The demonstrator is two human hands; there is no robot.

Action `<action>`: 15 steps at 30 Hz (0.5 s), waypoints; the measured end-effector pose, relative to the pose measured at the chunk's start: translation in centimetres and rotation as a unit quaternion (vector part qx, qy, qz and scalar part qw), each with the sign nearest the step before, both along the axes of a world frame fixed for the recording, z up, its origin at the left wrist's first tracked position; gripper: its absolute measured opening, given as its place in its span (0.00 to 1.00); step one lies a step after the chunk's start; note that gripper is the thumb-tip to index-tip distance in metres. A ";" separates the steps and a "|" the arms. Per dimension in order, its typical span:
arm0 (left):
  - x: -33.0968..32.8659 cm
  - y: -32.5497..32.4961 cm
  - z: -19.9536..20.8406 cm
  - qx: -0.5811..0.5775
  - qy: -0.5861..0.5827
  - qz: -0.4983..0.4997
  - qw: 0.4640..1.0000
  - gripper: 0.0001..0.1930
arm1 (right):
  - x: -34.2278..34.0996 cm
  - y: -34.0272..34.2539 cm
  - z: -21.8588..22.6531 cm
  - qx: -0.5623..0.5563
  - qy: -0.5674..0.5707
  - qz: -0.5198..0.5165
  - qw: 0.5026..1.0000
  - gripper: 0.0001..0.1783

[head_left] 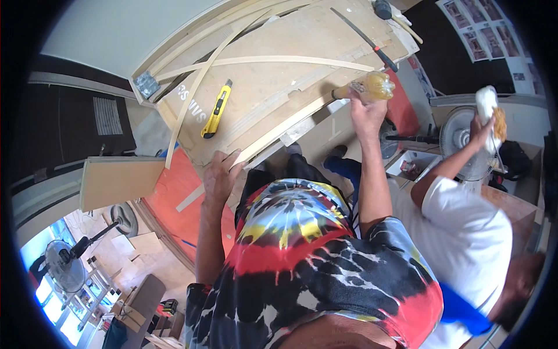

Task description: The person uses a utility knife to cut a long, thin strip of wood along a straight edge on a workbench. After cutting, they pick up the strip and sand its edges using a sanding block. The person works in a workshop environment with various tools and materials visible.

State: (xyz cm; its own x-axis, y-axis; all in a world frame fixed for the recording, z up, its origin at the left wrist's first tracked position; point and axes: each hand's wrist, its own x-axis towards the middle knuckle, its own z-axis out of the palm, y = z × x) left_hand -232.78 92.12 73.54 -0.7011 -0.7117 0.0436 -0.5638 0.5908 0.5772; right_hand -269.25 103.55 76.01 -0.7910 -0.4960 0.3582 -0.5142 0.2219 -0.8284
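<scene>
My left hand [220, 178] is closed on the near end of a thin pale wood strip [285, 128], which slants up and right along the board's near edge. In my right hand [370, 116] is a clear plastic bottle [372, 86] of yellowish stuff that looks like glue. The bottle lies tilted on its side, its narrow dark tip pointing left at the strip's far end; whether they touch, I cannot tell. Both sit by a worn wooden board [264, 87]. On it, a yellow utility knife [217, 109] rests beyond my left hand.
Two bent wood strips [200, 87] cross the board. Farther right are a long tool with a red-and-black handle [365, 39] and a mallet [397, 20]. At my right, a co-worker in a white shirt [471, 232] holds something white and orange near a fan [456, 136].
</scene>
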 end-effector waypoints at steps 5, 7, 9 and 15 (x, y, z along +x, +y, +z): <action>0.1 0.0 -0.3 0.036 -0.005 0.001 0.999 0.19 | 0.4 0.0 0.9 -0.049 0.001 -0.030 0.998 0.18; 0.1 -0.1 -0.3 0.056 -0.001 0.000 0.998 0.19 | 1.2 -0.3 1.6 -0.033 0.002 -0.033 0.999 0.18; 0.2 -0.2 -0.2 0.072 0.005 0.003 0.997 0.19 | 1.2 -0.4 0.5 0.005 0.051 -0.014 0.999 0.16; 0.1 0.0 0.3 0.054 0.009 0.001 0.999 0.18 | 5.6 -0.4 -0.3 0.015 -0.085 0.042 0.995 0.19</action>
State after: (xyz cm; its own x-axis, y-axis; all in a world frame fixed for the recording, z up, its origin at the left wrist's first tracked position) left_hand -232.68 92.08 73.79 -0.6990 -0.7148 -0.0207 -0.5541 0.5231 0.6475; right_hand -263.62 103.14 75.75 -0.7943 -0.5713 0.2067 -0.3848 0.2099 -0.8988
